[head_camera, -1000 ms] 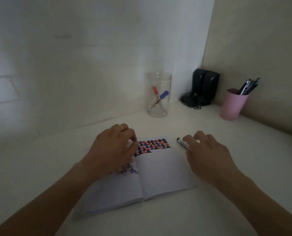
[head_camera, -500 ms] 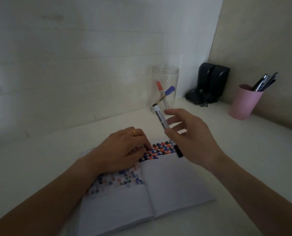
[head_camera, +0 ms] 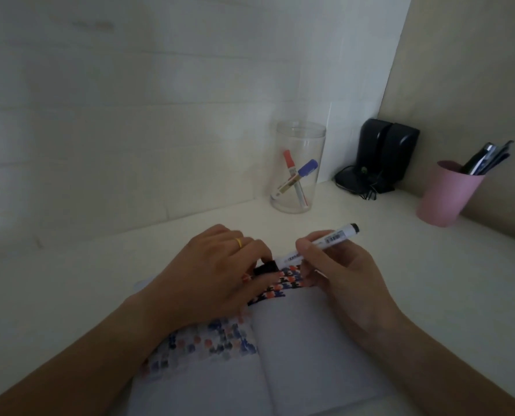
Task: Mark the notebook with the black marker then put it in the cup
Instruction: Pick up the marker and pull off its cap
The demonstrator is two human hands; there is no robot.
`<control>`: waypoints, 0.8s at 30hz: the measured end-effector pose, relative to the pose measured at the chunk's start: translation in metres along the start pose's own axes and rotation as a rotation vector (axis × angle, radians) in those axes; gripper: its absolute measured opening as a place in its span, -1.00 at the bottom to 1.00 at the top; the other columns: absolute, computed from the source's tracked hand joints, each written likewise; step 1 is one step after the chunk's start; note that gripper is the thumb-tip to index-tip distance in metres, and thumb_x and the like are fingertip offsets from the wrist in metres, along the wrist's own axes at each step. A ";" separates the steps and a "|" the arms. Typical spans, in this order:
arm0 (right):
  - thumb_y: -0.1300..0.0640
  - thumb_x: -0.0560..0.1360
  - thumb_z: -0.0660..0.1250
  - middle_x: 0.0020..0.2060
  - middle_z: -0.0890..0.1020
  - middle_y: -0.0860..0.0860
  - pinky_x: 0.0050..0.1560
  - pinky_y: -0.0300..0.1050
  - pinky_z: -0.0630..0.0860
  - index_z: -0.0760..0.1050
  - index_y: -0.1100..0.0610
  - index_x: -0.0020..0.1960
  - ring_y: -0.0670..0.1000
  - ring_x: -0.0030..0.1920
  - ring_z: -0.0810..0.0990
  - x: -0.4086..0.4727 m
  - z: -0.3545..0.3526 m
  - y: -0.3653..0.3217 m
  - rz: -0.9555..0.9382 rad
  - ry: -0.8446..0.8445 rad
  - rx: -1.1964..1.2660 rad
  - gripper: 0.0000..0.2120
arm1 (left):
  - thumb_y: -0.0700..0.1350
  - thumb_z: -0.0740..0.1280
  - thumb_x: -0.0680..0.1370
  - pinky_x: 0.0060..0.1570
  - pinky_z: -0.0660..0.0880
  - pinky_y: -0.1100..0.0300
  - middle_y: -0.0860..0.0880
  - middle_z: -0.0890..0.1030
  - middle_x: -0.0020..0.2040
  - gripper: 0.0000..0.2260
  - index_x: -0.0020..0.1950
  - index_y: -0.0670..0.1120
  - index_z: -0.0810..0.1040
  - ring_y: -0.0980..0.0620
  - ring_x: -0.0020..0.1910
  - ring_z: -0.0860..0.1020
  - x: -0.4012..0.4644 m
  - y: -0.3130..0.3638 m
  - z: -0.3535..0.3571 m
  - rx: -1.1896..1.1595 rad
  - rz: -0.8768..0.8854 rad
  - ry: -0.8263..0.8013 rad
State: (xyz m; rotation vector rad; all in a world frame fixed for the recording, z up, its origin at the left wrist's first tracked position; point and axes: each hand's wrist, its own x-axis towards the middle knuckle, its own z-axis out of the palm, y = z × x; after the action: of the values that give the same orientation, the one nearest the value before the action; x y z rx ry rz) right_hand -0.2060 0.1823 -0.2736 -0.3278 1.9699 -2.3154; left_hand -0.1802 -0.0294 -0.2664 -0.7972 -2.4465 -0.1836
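Over the open notebook [head_camera: 304, 349], the right hand [head_camera: 340, 274] grips the black marker [head_camera: 313, 250] by its barrel, lying crosswise. The left hand [head_camera: 217, 274] pinches its black cap at the left end. The clear cup [head_camera: 298, 166] stands well beyond.

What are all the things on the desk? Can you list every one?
notebook: one, white pages with a red, blue and black pattern, open in front
black marker: one, white barrel, black cap, over the notebook
clear cup: one, see-through, by the back wall
markers in the clear cup: two, red cap and blue cap
speakers: two, black, in the corner
pink cup: one, right side, with dark pens
left hand: gold ring, pinching the cap
right hand: holding the barrel
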 end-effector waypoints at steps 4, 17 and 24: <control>0.04 0.36 0.46 -0.34 0.69 0.09 -0.33 -0.16 0.58 0.64 0.33 0.02 0.01 -0.37 0.61 -0.003 0.004 -0.003 -0.027 -0.028 0.053 -0.61 | 0.02 0.29 0.65 -0.15 0.52 0.12 -0.01 0.67 -0.17 -0.79 0.05 -0.10 0.59 0.01 -0.30 0.58 0.003 0.001 0.001 0.011 0.024 0.062; 0.10 0.42 0.40 -0.43 0.65 0.13 -0.49 -0.23 0.50 0.65 0.31 -0.17 0.00 -0.49 0.56 -0.004 0.004 -0.009 -0.126 -0.117 0.135 -0.76 | 0.06 0.02 0.70 -0.29 0.24 0.33 0.05 0.49 -0.18 -0.68 0.05 -0.09 0.48 0.12 -0.34 0.35 0.004 0.017 -0.008 -0.157 -0.045 -0.077; 0.14 0.43 0.36 -0.43 0.62 0.04 -0.44 -0.27 0.48 0.64 0.23 -0.16 -0.05 -0.44 0.52 -0.001 -0.019 -0.026 -0.135 0.003 0.204 -0.84 | -0.26 0.19 0.67 -0.38 0.34 0.23 0.16 0.34 -0.36 -0.70 -0.18 0.05 0.29 0.14 -0.42 0.33 0.000 0.010 -0.019 -0.301 -0.155 0.043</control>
State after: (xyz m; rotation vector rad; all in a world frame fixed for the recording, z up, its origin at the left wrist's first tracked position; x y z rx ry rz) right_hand -0.2072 0.2056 -0.2507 -0.4539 1.7417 -2.5733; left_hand -0.1650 -0.0267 -0.2508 -0.7174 -2.4719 -0.6331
